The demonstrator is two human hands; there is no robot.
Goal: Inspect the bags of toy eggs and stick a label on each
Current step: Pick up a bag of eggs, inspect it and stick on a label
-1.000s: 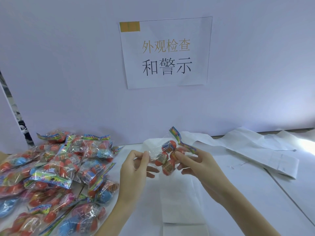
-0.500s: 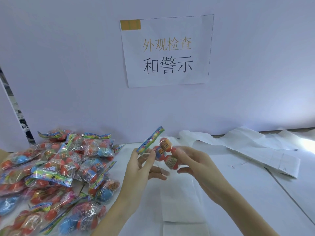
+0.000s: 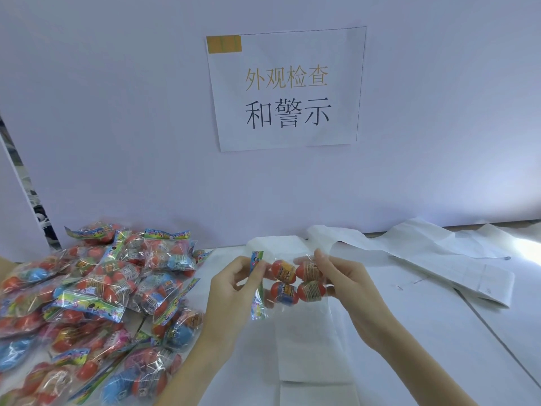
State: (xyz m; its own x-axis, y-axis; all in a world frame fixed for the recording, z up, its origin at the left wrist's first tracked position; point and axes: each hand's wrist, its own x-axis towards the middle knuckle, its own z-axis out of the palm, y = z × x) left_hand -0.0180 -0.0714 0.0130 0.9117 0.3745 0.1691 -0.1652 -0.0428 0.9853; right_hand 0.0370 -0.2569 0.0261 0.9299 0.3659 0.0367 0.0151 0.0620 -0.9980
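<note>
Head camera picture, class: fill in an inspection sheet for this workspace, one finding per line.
Surface: white table with white paper sheets lying on it.
Job's things: clear plastic bag of four red toy eggs held above the table; its colourful header strip points left.
Clutter: heap of similar bags of red and blue eggs on the left; long white label backing strips on the right.
Grippers: left hand pinches the header; right hand holds the bag's other end.
Cables: nothing seen.
Surroundings: white wall with a printed paper sign.
</note>
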